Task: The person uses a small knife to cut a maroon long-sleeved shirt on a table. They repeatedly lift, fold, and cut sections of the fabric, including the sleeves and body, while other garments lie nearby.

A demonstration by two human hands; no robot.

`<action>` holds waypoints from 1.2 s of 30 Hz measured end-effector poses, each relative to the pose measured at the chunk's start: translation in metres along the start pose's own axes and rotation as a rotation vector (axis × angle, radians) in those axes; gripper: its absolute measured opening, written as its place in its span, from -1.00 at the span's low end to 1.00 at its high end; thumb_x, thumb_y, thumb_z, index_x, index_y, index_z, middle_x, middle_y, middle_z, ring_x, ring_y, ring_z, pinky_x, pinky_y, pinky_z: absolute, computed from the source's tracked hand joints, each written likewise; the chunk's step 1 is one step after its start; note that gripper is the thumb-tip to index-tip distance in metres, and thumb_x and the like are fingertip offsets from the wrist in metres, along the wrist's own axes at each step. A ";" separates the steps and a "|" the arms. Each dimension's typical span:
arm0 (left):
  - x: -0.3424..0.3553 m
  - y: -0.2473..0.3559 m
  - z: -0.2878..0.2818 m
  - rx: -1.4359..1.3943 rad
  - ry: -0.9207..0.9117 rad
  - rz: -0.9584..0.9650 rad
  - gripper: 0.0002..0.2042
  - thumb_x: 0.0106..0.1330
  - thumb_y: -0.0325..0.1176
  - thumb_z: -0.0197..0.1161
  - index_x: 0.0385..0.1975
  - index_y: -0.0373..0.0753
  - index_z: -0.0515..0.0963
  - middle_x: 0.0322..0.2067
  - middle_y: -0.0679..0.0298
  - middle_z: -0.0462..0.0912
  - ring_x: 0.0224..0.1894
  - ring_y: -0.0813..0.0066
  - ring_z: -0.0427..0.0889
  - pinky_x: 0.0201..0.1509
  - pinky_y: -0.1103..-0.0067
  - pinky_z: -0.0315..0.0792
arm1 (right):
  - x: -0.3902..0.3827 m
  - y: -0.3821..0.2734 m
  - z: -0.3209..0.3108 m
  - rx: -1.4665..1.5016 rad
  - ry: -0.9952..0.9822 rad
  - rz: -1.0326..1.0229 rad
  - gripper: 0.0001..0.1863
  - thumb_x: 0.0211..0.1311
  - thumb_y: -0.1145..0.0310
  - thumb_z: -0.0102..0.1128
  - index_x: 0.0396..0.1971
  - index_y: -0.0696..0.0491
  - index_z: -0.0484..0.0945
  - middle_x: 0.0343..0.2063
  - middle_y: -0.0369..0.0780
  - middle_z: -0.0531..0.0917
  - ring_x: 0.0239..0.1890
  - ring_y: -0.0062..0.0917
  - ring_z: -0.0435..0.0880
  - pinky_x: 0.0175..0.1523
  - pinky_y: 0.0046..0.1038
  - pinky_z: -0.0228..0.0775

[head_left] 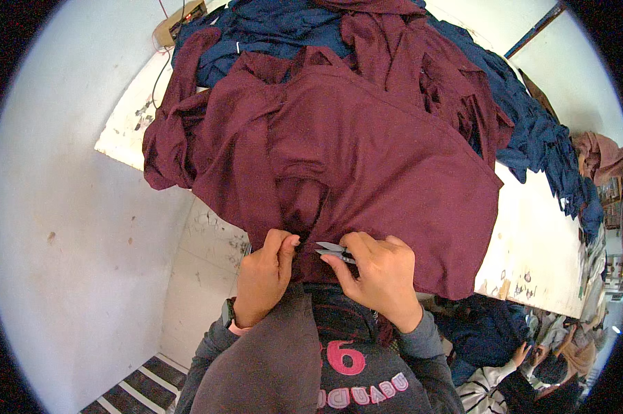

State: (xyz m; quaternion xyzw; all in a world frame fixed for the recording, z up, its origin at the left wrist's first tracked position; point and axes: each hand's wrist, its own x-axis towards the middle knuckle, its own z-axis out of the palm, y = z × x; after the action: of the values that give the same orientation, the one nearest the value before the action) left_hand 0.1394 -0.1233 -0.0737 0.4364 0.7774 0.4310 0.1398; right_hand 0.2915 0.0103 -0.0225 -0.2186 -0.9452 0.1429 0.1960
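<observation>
A maroon garment [394, 165] lies spread over the table and hangs down over its front edge toward me. My left hand [264, 276] is closed at the garment's lower edge, thumb pressed to the forefinger; what it pinches is too small to tell, perhaps the cloth's edge. In my right hand [380, 272] I hold small thread snips [331, 248]. Their two blades point left toward my left fingertips, slightly parted and apart from them. Between the hands the cloth forms a dark fold [301, 203].
Navy blue garments [277, 34] are heaped behind the maroon one and along the right. The white table [529, 255] shows at the right, with a wall [70, 193] on the left. Another person's hand [522, 353] is at the lower right, near dark cloth.
</observation>
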 end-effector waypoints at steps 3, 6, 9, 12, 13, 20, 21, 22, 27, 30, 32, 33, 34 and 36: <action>0.000 0.004 -0.004 0.025 -0.049 -0.056 -0.86 0.57 -0.34 0.12 -0.12 -0.26 0.53 -0.40 0.08 0.74 -0.39 0.17 0.78 -0.37 0.39 0.58 | 0.003 -0.001 -0.002 0.031 -0.008 -0.004 -0.70 0.14 0.12 0.48 -0.44 -0.02 0.56 -0.57 -0.28 0.62 -0.59 -0.36 0.62 -0.45 -0.35 0.28; -0.001 0.003 -0.002 0.033 -0.011 0.004 -0.88 0.55 -0.34 0.15 -0.13 -0.26 0.53 -0.40 0.08 0.73 -0.41 0.14 0.77 -0.42 0.38 0.56 | 0.007 -0.006 0.002 0.022 0.007 -0.036 -0.70 0.16 0.13 0.46 -0.46 -0.02 0.55 -0.60 -0.29 0.59 -0.60 -0.38 0.60 -0.45 -0.36 0.27; -0.001 -0.001 0.000 0.018 0.027 0.050 -0.89 0.54 -0.35 0.18 -0.13 -0.25 0.53 -0.40 0.09 0.72 -0.43 0.12 0.77 -0.45 0.36 0.54 | 0.013 -0.013 0.006 -0.034 -0.004 -0.071 -0.70 0.18 0.12 0.44 -0.49 -0.03 0.52 -0.63 -0.30 0.53 -0.62 -0.40 0.58 -0.45 -0.36 0.25; -0.001 0.001 -0.003 -0.022 -0.005 -0.003 -0.87 0.56 -0.37 0.12 -0.11 -0.26 0.56 -0.42 0.10 0.74 -0.37 0.23 0.80 -0.35 0.43 0.59 | 0.014 -0.015 0.009 -0.107 0.002 -0.096 -0.70 0.19 0.12 0.42 -0.50 -0.04 0.51 -0.65 -0.31 0.49 -0.63 -0.41 0.57 -0.45 -0.37 0.25; 0.000 0.001 -0.004 -0.079 -0.004 -0.023 -0.85 0.57 -0.36 0.11 -0.10 -0.26 0.58 -0.43 0.12 0.74 -0.39 0.28 0.79 -0.36 0.45 0.58 | 0.014 -0.015 0.008 -0.100 0.003 -0.080 -0.70 0.18 0.12 0.43 -0.49 -0.03 0.52 -0.64 -0.31 0.51 -0.62 -0.41 0.58 -0.45 -0.37 0.25; 0.023 0.001 -0.031 -0.193 -0.474 -0.220 -0.66 0.51 -0.09 0.22 -0.08 -0.29 0.67 -0.56 0.18 0.66 -0.56 0.49 0.61 -0.44 0.51 0.39 | 0.010 0.004 -0.008 0.002 0.052 0.056 -0.69 0.11 0.10 0.51 -0.41 -0.01 0.61 -0.54 -0.31 0.65 -0.58 -0.39 0.60 -0.41 -0.37 0.24; 0.022 -0.005 -0.026 -0.267 -0.443 -0.174 -0.63 0.43 -0.07 0.34 -0.12 -0.32 0.67 -0.59 0.25 0.63 -0.57 0.63 0.46 -0.47 0.55 0.30 | 0.010 0.005 -0.010 0.014 0.066 0.056 -0.70 0.11 0.11 0.51 -0.40 -0.01 0.61 -0.54 -0.31 0.64 -0.57 -0.40 0.60 -0.40 -0.37 0.24; 0.022 -0.011 -0.023 -0.313 -0.478 -0.179 -0.64 0.42 -0.07 0.35 -0.13 -0.32 0.67 -0.60 0.28 0.61 -0.56 0.66 0.45 -0.47 0.56 0.28 | 0.011 0.005 -0.013 0.024 0.082 0.060 -0.70 0.11 0.12 0.52 -0.39 -0.01 0.61 -0.54 -0.31 0.64 -0.57 -0.40 0.60 -0.40 -0.37 0.24; 0.023 -0.014 -0.023 -0.464 -0.450 -0.250 -0.68 0.42 -0.10 0.36 -0.23 -0.29 0.63 -0.64 0.46 0.52 -0.53 0.82 0.35 -0.48 0.64 0.20 | 0.012 0.008 -0.012 0.025 0.065 0.006 -0.70 0.03 0.18 0.55 -0.37 -0.01 0.61 -0.52 -0.33 0.61 -0.56 -0.42 0.58 -0.38 -0.38 0.22; 0.025 -0.020 -0.028 -0.503 -0.502 -0.338 -0.70 0.49 -0.09 0.29 -0.27 -0.25 0.60 -0.65 0.50 0.45 -0.56 0.81 0.35 -0.50 0.67 0.20 | 0.015 0.002 -0.014 0.069 0.007 0.007 -0.71 0.02 0.19 0.55 -0.40 -0.02 0.60 -0.52 -0.33 0.61 -0.56 -0.43 0.58 -0.39 -0.38 0.22; 0.023 -0.019 -0.028 -0.550 -0.489 -0.361 -0.70 0.53 -0.09 0.23 -0.29 -0.23 0.56 -0.65 0.50 0.42 -0.58 0.80 0.36 -0.51 0.68 0.23 | 0.018 0.001 -0.013 0.102 -0.056 -0.007 -0.72 0.03 0.18 0.54 -0.41 -0.03 0.60 -0.53 -0.33 0.62 -0.56 -0.44 0.59 -0.39 -0.39 0.23; 0.022 -0.019 -0.028 -0.573 -0.482 -0.373 -0.70 0.55 -0.09 0.20 -0.30 -0.22 0.54 -0.65 0.50 0.41 -0.60 0.79 0.37 -0.52 0.68 0.24 | 0.020 0.000 -0.013 0.090 -0.076 -0.020 -0.71 0.04 0.17 0.54 -0.42 -0.03 0.60 -0.53 -0.33 0.62 -0.56 -0.43 0.59 -0.39 -0.39 0.24; 0.021 -0.020 -0.028 -0.579 -0.474 -0.369 -0.69 0.56 -0.08 0.17 -0.30 -0.22 0.52 -0.65 0.49 0.41 -0.60 0.78 0.38 -0.53 0.67 0.26 | 0.022 -0.001 -0.013 0.079 -0.095 -0.032 -0.71 0.05 0.15 0.53 -0.42 -0.02 0.60 -0.53 -0.32 0.62 -0.56 -0.42 0.60 -0.40 -0.38 0.26; 0.018 -0.022 -0.028 -0.592 -0.456 -0.361 -0.68 0.59 -0.07 0.13 -0.32 -0.21 0.48 -0.65 0.47 0.41 -0.62 0.75 0.42 -0.54 0.66 0.31 | 0.027 -0.002 -0.014 0.056 -0.129 -0.075 -0.70 0.10 0.11 0.48 -0.42 -0.02 0.57 -0.54 -0.29 0.61 -0.56 -0.38 0.61 -0.40 -0.35 0.30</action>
State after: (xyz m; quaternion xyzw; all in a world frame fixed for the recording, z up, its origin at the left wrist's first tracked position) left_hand 0.0999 -0.1295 -0.0720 0.3181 0.6330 0.4969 0.5012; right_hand 0.2745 0.0239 -0.0009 -0.1680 -0.9590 0.1757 0.1457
